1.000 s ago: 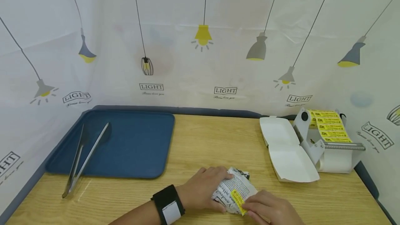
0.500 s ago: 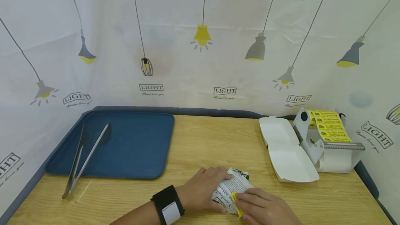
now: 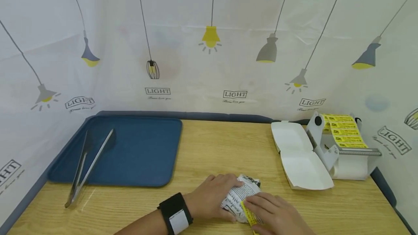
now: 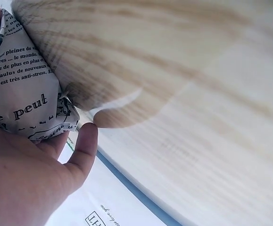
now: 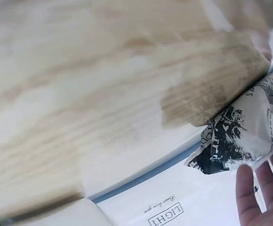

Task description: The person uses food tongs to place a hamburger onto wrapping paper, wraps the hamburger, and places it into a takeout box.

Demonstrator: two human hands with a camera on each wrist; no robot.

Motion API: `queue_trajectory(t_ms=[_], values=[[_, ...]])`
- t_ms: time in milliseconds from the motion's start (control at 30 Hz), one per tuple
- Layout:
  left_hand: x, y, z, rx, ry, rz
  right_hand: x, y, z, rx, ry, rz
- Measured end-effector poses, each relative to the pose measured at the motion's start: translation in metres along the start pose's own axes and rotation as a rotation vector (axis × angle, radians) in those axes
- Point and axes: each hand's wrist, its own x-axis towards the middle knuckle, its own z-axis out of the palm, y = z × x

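A small bundle wrapped in newspaper-print paper [image 3: 243, 194] lies on the wooden table at the front, and its contents are hidden. My left hand [image 3: 212, 197] grips the bundle from the left, fingers and thumb around its side. A yellow sticker [image 3: 249, 216] runs along the bundle's near right side, partly covered by my right hand [image 3: 279, 215]. The fingers of that hand lie extended over the sticker and press on the paper. In the right wrist view, the bundle's dark printed end [image 5: 226, 146] shows beside the right fingers [image 5: 247, 193].
To the right stand an open white carton [image 3: 303, 164] and a label dispenser [image 3: 349, 155] with a roll of yellow stickers. At the left, metal tongs [image 3: 88, 166] lie across a blue tray [image 3: 147, 151]. A printed curtain [image 3: 189, 64] hangs behind the table.
My right hand has gone from pinching the sticker's edge to lying over it, shifting slightly left, then back toward the near right along it. The left hand and bundle have stayed in place.
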Motion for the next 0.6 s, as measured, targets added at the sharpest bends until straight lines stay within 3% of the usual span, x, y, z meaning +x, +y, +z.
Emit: queue_trajectory(t_ms=[267,467,533,600], values=[[0.002,0.000,-0.002,-0.036,-0.022,-0.030,0.010,0.002,0.006,-0.043,0.026,0.043],[0.003,-0.001,-0.002,-0.038,-0.027,-0.034,0.011,0.008,0.007,0.176,-0.233,0.323],[0.003,-0.001,-0.001,-0.040,-0.031,-0.035,0.010,0.011,0.006,0.236,-0.307,0.371],[0.003,-0.002,0.000,-0.043,-0.032,-0.033,0.010,0.014,0.006,0.272,-0.348,0.362]])
